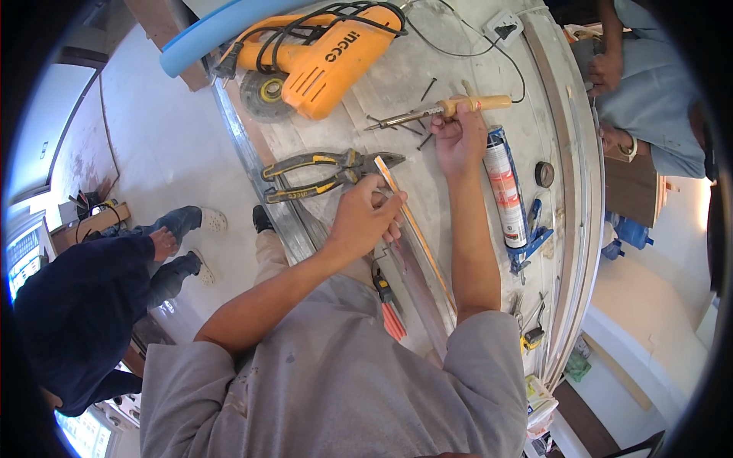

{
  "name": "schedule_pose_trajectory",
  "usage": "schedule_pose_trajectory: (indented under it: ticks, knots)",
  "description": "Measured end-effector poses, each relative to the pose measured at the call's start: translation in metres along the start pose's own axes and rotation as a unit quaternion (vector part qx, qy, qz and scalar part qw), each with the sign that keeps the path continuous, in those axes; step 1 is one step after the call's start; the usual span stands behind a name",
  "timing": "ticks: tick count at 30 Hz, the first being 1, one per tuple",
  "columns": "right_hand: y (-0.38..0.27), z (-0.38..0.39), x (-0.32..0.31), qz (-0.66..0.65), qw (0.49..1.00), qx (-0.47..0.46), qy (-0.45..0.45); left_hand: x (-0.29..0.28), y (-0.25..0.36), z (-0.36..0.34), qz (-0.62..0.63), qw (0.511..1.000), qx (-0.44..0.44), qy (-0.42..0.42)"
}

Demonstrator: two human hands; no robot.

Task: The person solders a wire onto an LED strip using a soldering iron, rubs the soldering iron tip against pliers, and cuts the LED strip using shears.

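My right hand [462,141] is closed around the handle of a soldering iron [489,103]. The iron's metal tip points left over the workbench, above several loose dark screws [429,89]. Between the fingers of my left hand [370,214] is a thin orange-and-white strip [416,225], which looks like an LED strip. It runs from its free end by my fingers down toward my shirt. Just beyond my left hand lie combination pliers [305,174] with black and yellow handles. A caulking gun [508,195] loaded with a tube lies right of my right forearm.
An orange angle grinder [336,65] with its coiled black cord lies at the far left of the bench. A white power socket [502,29] sits at the back right. A tape measure [532,336] lies near my right side. People are on the left [84,313] and right [649,91].
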State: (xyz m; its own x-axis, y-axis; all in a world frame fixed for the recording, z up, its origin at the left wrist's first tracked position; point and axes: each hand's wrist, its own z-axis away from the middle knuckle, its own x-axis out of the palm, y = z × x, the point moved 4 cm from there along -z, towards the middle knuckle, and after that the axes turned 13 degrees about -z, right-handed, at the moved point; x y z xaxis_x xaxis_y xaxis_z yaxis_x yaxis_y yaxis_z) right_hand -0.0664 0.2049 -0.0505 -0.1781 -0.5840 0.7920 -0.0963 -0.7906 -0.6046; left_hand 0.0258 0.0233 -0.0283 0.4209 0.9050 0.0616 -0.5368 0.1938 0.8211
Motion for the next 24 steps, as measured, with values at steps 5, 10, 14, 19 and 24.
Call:
schedule_pose_trajectory:
  ticks: [5, 10, 14, 19, 24]
  knots:
    - [0.0001, 0.0014, 0.0007, -0.001, 1.000, 0.001, -0.003, 0.0000, -0.0009, -0.0003, 0.030, 0.999, -0.002, 0.022]
    - [0.0009, 0.0013, -0.0013, 0.019, 1.000, 0.001, 0.018, -0.0005, 0.0000, -0.0002, 0.023, 0.999, 0.003, 0.025]
    - [0.0014, 0.0005, -0.0012, 0.024, 1.000, 0.000, 0.014, -0.0006, 0.0003, -0.0002, 0.018, 1.000, 0.010, 0.024]
    - [0.0009, 0.0012, 0.0004, 0.031, 0.999, -0.001, 0.015, -0.0003, 0.0008, 0.0014, 0.019, 0.999, 0.012, 0.027]
    - [-0.0001, 0.0052, 0.0039, 0.009, 1.000, 0.003, 0.019, 0.0002, -0.0036, -0.0022, 0.020, 0.999, 0.025, 0.008]
